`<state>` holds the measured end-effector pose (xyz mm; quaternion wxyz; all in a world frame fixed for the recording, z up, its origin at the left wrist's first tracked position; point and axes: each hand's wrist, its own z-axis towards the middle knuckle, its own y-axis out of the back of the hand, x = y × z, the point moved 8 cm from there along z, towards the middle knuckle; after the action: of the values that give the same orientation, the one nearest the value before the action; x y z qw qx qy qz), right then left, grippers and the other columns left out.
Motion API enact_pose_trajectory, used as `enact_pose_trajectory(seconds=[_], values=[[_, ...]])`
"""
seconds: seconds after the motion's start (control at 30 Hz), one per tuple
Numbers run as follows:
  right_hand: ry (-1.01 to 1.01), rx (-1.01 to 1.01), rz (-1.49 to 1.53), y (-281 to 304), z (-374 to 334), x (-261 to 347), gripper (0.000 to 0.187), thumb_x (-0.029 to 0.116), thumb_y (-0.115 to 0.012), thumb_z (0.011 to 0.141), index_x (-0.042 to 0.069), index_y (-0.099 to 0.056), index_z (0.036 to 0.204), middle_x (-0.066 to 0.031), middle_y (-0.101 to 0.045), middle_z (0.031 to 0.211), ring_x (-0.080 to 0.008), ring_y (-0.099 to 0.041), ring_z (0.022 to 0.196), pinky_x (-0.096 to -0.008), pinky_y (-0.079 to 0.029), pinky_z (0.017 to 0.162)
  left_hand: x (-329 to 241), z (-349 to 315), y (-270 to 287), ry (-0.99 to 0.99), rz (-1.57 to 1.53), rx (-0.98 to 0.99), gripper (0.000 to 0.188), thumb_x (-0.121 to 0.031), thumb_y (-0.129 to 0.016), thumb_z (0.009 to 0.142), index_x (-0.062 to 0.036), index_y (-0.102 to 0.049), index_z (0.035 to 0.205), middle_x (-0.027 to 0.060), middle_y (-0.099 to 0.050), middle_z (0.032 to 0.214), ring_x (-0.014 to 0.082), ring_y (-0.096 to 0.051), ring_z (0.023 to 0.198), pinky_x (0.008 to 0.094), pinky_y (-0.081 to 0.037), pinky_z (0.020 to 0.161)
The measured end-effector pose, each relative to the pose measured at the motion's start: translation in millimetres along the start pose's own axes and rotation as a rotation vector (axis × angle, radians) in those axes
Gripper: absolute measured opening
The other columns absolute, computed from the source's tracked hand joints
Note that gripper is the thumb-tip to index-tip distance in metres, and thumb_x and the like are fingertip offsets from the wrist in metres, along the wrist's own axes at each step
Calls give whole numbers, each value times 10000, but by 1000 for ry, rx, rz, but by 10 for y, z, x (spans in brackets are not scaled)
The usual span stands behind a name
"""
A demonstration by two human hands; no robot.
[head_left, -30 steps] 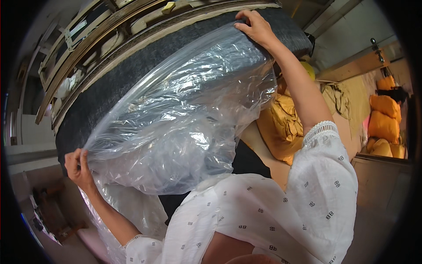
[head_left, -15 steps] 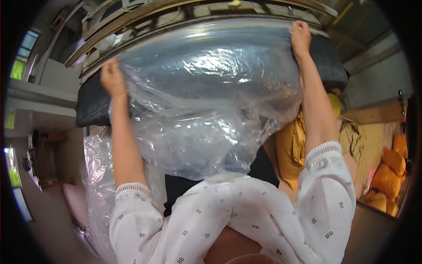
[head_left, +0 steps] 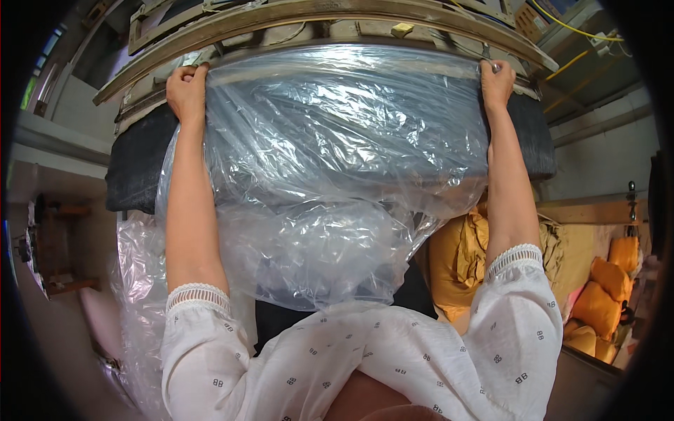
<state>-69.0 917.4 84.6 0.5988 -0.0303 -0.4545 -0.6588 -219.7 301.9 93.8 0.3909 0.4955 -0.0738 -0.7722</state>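
Observation:
A wide sheet of clear plastic film [head_left: 337, 133] is stretched between my two hands, its far edge pulled fairly straight. My left hand [head_left: 187, 92] pinches the film's far left corner. At the far right corner my right hand [head_left: 496, 83] grips it with curled fingers. Beneath the film lies a black padded surface [head_left: 137, 161], showing at both ends. The near part of the film falls in crumpled folds toward my body. Whether it is one layer or a bag, I cannot tell.
A wooden beam [head_left: 337, 15] runs across beyond the film, with a small yellow block [head_left: 401, 29] behind the film's edge. More crumpled clear plastic [head_left: 140, 281] hangs at my left. Orange-yellow sacks [head_left: 456, 259] stand at my right, with further orange bundles [head_left: 597, 305] beyond.
My left hand has moved up and slightly right; my right hand has come a little lower and farther right. The film now lies flatter and more taut over the black surface.

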Motion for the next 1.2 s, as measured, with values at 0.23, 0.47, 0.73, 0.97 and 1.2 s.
enact_pose_trajectory(seconds=[0.23,0.47,0.73,0.97,1.2], values=[[-51,-106,107,52,62,-225,363,296,-654,741,-7,-501,867,-220,-456,996,-359,-410,1019,-395,-341,914,730,94,107,452,-812,-149,75,-81,-621,753,-24,-591,791,43,-583,749,135,-555,666,244,-436,588],[-112,3,211,-71,179,-393,432,350,-488,871,-79,-513,919,-270,-464,1069,-368,-384,1059,-410,-284,945,782,33,392,501,-701,-242,108,-128,-555,820,-69,-584,906,10,-603,851,95,-580,765,221,-390,623],[147,88,-325,-61,236,-304,503,435,-412,885,-29,-607,868,-275,-564,948,-449,-510,894,-550,-371,777,209,-4,-52,129,339,193,297,-270,-507,884,1,-600,962,79,-594,902,226,-563,873,324,-420,808],[273,283,69,594,-725,360,254,281,-676,739,51,-642,841,-80,-593,1081,-282,-505,1036,-371,-385,907,317,-244,684,-93,-226,141,277,-253,-447,953,-2,-539,880,-2,-497,781,94,-445,733,216,-380,692],[136,381,398,1039,-987,233,215,226,-660,780,27,-613,847,-51,-591,1007,-185,-523,988,-282,-380,892,201,-886,972,-58,-182,206,282,-270,-460,954,-3,-527,891,-12,-481,794,80,-427,755,209,-368,709]])
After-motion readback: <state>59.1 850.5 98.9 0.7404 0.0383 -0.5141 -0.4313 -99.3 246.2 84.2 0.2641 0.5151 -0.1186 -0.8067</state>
